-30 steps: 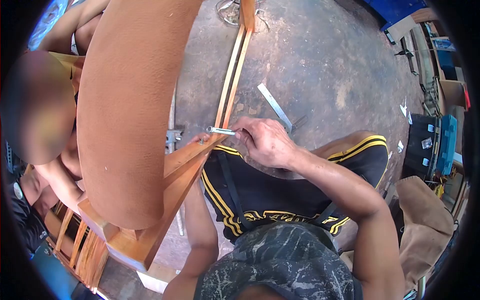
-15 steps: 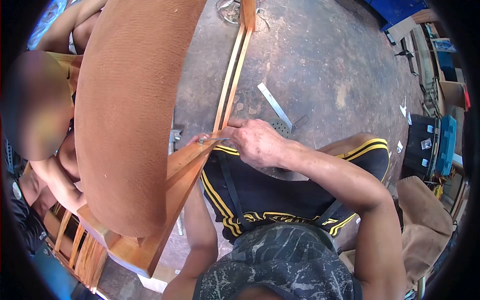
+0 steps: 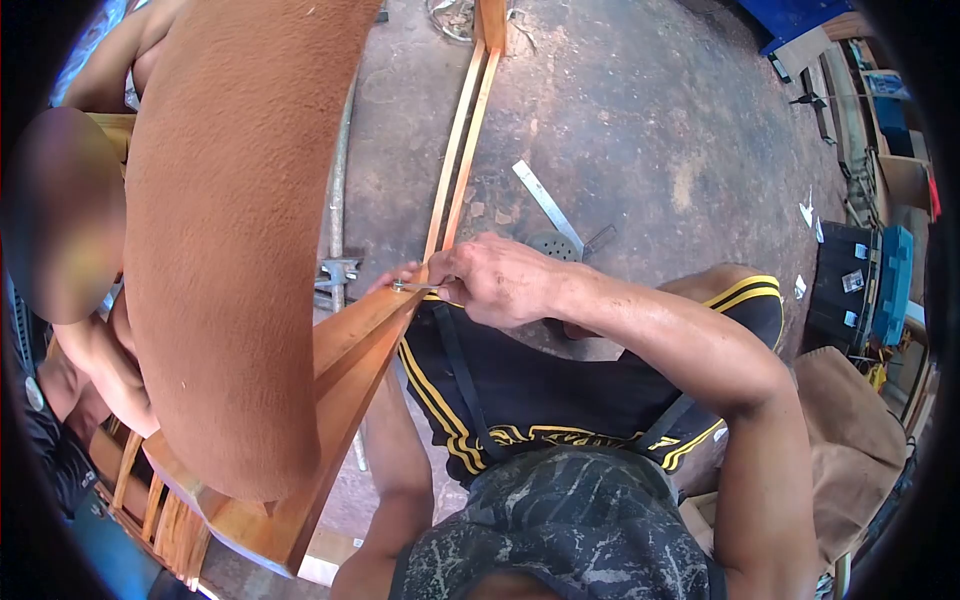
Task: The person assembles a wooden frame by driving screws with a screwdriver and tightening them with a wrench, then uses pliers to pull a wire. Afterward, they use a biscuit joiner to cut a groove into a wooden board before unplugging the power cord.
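A long wooden frame (image 3: 345, 400) with a brown padded cushion (image 3: 235, 250) stands at the left and centre. My right hand (image 3: 500, 280) is closed around a thin metal tool (image 3: 425, 288), whose end meets a small metal bolt (image 3: 399, 285) at the frame's corner. My left hand (image 3: 398, 275) is mostly hidden behind that corner; a few fingertips show beside the bolt. Two thin wooden rails (image 3: 458, 150) run from the corner to a wooden post (image 3: 490, 25) at the top.
A co-worker's forearm (image 3: 105, 375) reaches to the frame at the left. On the floor lie a metal ruler (image 3: 545, 205), a perforated disc (image 3: 556, 246) and a metal clamp (image 3: 338, 272). A black and teal toolbox (image 3: 845, 285) and brown cloth (image 3: 850, 450) are at the right.
The cushion and the near end of the frame have shifted left and slightly down in view. My right hand has moved slightly left, and the tool's angle at the bolt has changed.
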The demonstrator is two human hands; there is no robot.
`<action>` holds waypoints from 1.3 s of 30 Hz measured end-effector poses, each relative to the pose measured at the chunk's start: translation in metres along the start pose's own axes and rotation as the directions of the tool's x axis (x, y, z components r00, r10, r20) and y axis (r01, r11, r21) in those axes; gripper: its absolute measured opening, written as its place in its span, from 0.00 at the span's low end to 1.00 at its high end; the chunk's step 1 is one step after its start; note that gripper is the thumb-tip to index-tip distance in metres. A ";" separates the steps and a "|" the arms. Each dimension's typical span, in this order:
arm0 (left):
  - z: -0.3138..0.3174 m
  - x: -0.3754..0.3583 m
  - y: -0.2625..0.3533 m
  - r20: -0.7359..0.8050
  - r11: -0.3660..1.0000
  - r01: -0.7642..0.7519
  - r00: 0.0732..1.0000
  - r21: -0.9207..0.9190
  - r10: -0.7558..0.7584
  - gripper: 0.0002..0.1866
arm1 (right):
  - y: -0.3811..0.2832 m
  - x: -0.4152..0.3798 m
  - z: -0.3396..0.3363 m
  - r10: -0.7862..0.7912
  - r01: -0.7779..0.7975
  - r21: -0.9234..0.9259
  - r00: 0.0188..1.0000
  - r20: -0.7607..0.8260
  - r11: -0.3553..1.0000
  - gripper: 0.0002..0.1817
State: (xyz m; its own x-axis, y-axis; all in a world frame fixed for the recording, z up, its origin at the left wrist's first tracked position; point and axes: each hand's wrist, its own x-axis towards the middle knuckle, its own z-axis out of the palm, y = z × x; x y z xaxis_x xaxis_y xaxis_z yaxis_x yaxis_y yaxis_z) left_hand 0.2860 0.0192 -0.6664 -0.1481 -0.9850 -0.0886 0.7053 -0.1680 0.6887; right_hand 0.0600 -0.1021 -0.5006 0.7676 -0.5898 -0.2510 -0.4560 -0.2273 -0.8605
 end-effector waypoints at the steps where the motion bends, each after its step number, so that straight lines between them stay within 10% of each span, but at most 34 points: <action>1: -0.006 -0.002 -0.008 0.000 0.998 -0.029 1.000 -0.063 0.029 0.29 | 0.004 0.002 0.004 0.017 -0.017 0.002 1.000 -0.005 1.000 0.11; 10: 0.021 0.002 -0.022 -0.154 0.953 -0.267 0.945 0.142 0.287 0.29 | 0.006 0.015 0.018 0.012 -0.014 -0.033 0.998 -0.054 0.999 0.12; 39: -0.008 -0.002 -0.030 -0.045 0.974 -0.215 0.976 -0.065 0.213 0.19 | 0.015 0.009 0.012 -0.007 0.005 0.051 0.999 0.053 0.999 0.15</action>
State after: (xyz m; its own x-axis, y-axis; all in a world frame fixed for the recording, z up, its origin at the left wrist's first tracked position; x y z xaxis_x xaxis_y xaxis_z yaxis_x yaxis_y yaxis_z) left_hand 0.2705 0.0256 -0.6925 0.0368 -0.9989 0.0276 0.7640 0.0459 0.6436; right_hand 0.0656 -0.1015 -0.5214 0.7938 -0.5459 -0.2680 -0.4290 -0.1903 -0.8830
